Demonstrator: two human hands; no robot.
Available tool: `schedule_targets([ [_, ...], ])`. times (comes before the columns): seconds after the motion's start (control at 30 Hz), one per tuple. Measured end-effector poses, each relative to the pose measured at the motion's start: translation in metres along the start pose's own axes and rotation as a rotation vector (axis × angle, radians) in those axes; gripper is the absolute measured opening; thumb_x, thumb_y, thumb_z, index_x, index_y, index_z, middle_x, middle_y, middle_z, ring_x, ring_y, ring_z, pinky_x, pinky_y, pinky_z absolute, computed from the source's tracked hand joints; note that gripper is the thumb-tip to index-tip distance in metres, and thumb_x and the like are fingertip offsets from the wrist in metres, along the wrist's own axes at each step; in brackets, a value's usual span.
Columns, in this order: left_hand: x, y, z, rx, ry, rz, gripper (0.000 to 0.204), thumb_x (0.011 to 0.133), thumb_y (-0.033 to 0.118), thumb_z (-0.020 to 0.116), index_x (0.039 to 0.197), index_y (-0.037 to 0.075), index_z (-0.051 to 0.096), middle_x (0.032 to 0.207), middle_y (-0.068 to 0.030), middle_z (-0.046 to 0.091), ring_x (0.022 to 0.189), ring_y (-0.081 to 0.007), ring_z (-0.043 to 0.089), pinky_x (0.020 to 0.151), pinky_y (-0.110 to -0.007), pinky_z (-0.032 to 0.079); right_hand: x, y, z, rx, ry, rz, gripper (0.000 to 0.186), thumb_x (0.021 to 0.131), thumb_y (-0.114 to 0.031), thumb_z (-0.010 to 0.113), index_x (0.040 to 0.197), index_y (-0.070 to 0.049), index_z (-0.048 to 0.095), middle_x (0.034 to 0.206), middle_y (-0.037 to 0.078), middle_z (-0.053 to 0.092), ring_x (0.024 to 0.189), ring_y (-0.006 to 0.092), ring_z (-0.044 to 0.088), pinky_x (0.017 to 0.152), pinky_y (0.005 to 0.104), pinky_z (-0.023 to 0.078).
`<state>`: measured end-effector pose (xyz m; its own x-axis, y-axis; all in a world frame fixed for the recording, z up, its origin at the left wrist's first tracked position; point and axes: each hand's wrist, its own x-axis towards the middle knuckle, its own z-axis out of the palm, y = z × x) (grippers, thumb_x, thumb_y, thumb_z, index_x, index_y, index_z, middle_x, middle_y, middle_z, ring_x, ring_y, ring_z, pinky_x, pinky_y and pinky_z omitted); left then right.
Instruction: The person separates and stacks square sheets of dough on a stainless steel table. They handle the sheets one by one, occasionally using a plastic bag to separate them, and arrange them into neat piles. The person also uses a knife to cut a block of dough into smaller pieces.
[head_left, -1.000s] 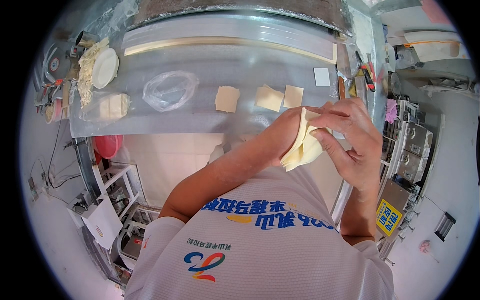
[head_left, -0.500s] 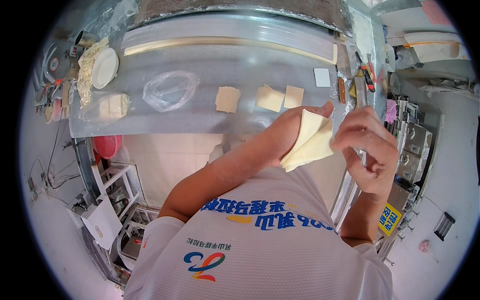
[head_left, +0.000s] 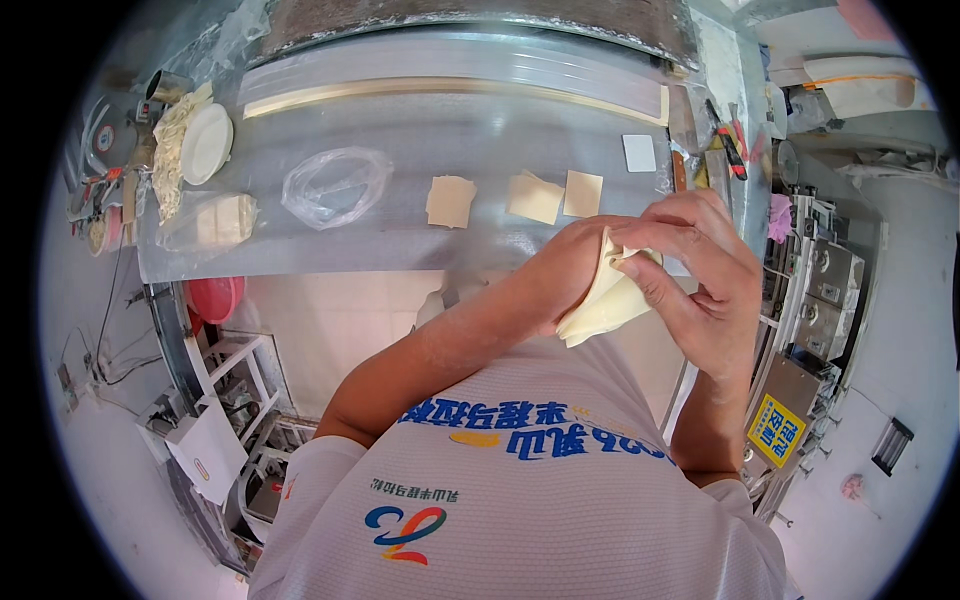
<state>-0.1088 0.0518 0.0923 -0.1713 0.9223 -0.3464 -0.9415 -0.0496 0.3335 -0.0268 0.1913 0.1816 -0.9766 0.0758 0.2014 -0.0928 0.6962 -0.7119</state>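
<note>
My left hand (head_left: 573,265) holds a folded stack of pale yellow dough sheets (head_left: 602,308) in front of my shirt, just below the steel table's front edge. The thumb and fingers of my right hand (head_left: 694,284) are closed on the stack's upper corner from the right, covering part of it. Small beige squares lie on the table beyond my hands: one pile (head_left: 450,202) at the middle, another (head_left: 535,197) and a single-looking square (head_left: 582,194) further right. A small white card (head_left: 639,153) lies behind them.
The steel table (head_left: 400,241) carries a plastic bag (head_left: 335,187), a white plate (head_left: 208,144), shredded dough (head_left: 170,160) and a bagged pale block (head_left: 215,220). Tools (head_left: 733,150) line its right end. A red basin (head_left: 213,298) and a white frame stand lower left; steel machinery (head_left: 830,295) stands right.
Half a second ago my right hand drew away to the right from the dough sheets; now it is back on their upper corner, pinching it. My left hand still holds the stack.
</note>
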Motion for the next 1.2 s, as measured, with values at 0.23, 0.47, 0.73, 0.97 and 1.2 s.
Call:
schedule_targets([
  [0.23, 0.005, -0.005, -0.003, -0.081, -0.004, -0.004, 0.03, 0.109, 0.024, 0.055, 0.124, 0.002, 0.067, 0.105, -0.0079, 0.071, 0.084, -0.0141, 0.072, 0.067, -0.03, 0.057, -0.004, 0.003, -0.007, 0.014, 0.012, -0.079, 0.02, 0.076, -0.004, 0.087, 0.095, -0.006, 0.079, 0.101, 0.007, 0.072, 0.094, 0.0264, 0.064, 0.085, 0.0365, 0.05],
  [0.47, 0.01, 0.0, -0.004, 0.052, 0.016, -0.072, 0.032, 0.108, 0.027, 0.058, 0.125, 0.002, 0.068, 0.104, -0.0073, 0.071, 0.08, -0.015, 0.071, 0.067, -0.029, 0.058, -0.014, 0.004, -0.031, 0.067, -0.078, 0.014, 0.026, 0.074, -0.014, 0.09, 0.096, -0.005, 0.079, 0.104, 0.009, 0.072, 0.097, 0.0276, 0.064, 0.084, 0.0371, 0.05],
  [0.73, 0.005, 0.002, 0.01, 0.093, 0.06, -0.018, 0.028, 0.106, 0.02, 0.054, 0.122, 0.001, 0.067, 0.1, -0.0091, 0.071, 0.079, -0.0152, 0.071, 0.062, -0.031, 0.056, 0.001, 0.003, -0.006, -0.009, 0.015, 0.074, 0.028, 0.077, -0.006, 0.088, 0.104, -0.006, 0.081, 0.102, 0.009, 0.071, 0.097, 0.0252, 0.065, 0.082, 0.0346, 0.051],
  [0.97, 0.006, -0.002, 0.002, 0.078, 0.062, 0.003, 0.027, 0.105, 0.019, 0.054, 0.12, 0.001, 0.067, 0.101, -0.0094, 0.071, 0.081, -0.0152, 0.072, 0.063, -0.03, 0.057, 0.0, 0.005, -0.003, 0.055, 0.034, 0.095, 0.026, 0.074, -0.003, 0.09, 0.098, -0.007, 0.081, 0.097, 0.006, 0.071, 0.09, 0.0224, 0.066, 0.078, 0.0324, 0.051],
  [1.2, 0.008, 0.001, 0.0, 0.026, 0.05, -0.055, 0.027, 0.106, 0.022, 0.055, 0.118, 0.001, 0.068, 0.099, -0.0094, 0.071, 0.078, -0.0152, 0.072, 0.061, -0.031, 0.056, -0.003, 0.008, -0.001, 0.045, 0.079, 0.084, 0.025, 0.073, 0.0, 0.089, 0.095, -0.007, 0.079, 0.096, 0.006, 0.072, 0.089, 0.0217, 0.066, 0.076, 0.0316, 0.051],
])
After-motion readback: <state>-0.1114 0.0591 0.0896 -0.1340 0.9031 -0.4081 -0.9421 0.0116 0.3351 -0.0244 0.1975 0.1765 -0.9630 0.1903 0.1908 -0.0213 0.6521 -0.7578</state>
